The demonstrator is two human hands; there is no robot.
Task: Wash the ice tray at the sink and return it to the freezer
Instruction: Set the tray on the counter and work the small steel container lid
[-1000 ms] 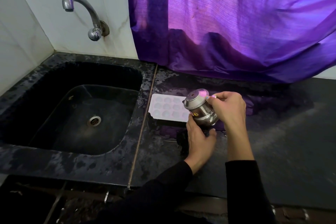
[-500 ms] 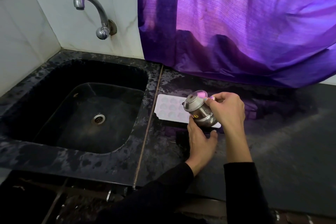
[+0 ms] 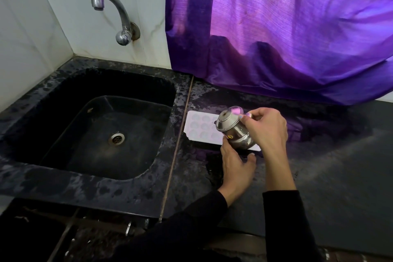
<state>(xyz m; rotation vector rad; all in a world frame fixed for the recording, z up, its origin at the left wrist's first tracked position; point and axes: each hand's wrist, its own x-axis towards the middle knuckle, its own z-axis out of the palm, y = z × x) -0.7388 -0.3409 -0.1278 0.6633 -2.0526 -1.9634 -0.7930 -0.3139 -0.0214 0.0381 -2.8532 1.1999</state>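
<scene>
A: From the head view, what do the two hands have hold of?

B: A small, rounded steel pot (image 3: 235, 132) with a domed lid, tipped toward the left. The left hand (image 3: 236, 168) cups it from below, fingers (image 3: 251, 158) partly curled around its underside and touching the metal. The right hand (image 3: 266, 132) comes from above and the right, its fingers (image 3: 244, 120) closed in a pinch at the lid's edge.

A: So neither hand is spread open?

B: No. The left is a loose cradle, the right a tight pinch. Both sleeves are black.

A: And the ice tray?

B: The white plastic ice tray (image 3: 202, 127) with rounded wells lies flat on the dark mottled stone surface (image 3: 319, 166), just right of the seam beside the sink. The steel pot is held over its right end and hides that part; whether the pot touches the tray I cannot tell.

A: What lies to the left?

B: A black stone sink (image 3: 63, 172) with a round metal drain (image 3: 117, 138) in its basin. A curved chrome tap (image 3: 114, 13) comes out of the white tiled wall (image 3: 85, 45) above it. A purple curtain (image 3: 287, 28) hangs behind the surface, its lower edge resting on the stone well behind the tray.
</scene>
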